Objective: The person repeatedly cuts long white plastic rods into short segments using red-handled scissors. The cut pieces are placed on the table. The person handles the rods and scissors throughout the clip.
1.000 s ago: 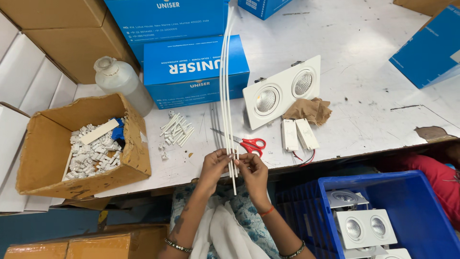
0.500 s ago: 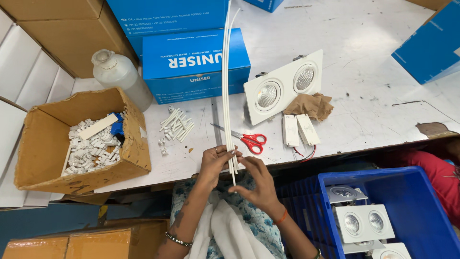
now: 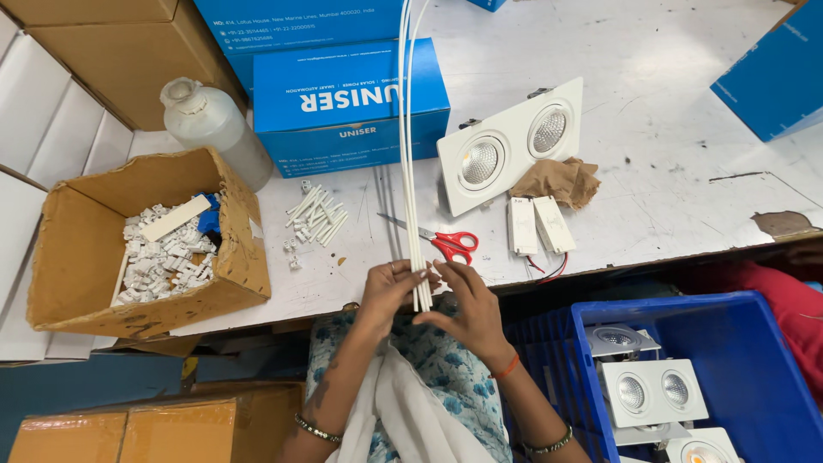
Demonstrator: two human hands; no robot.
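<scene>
Pinching a bundle of thin white tubes (image 3: 410,171) near its lower end, left hand (image 3: 390,291) and right hand (image 3: 467,309) both curled closed around it above the surface (image 3: 651,197) edge. Looking light, slender, bendy — likely slippery; gripping close together, low down, seeming steadiest.

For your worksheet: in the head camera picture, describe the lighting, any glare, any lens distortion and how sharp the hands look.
Head view: even, soft light with faint shadows; mild glare on the white table; wide-lens bending makes the white tubes and blue box fan outward; left hand and right hand look reasonably sharp.
</scene>
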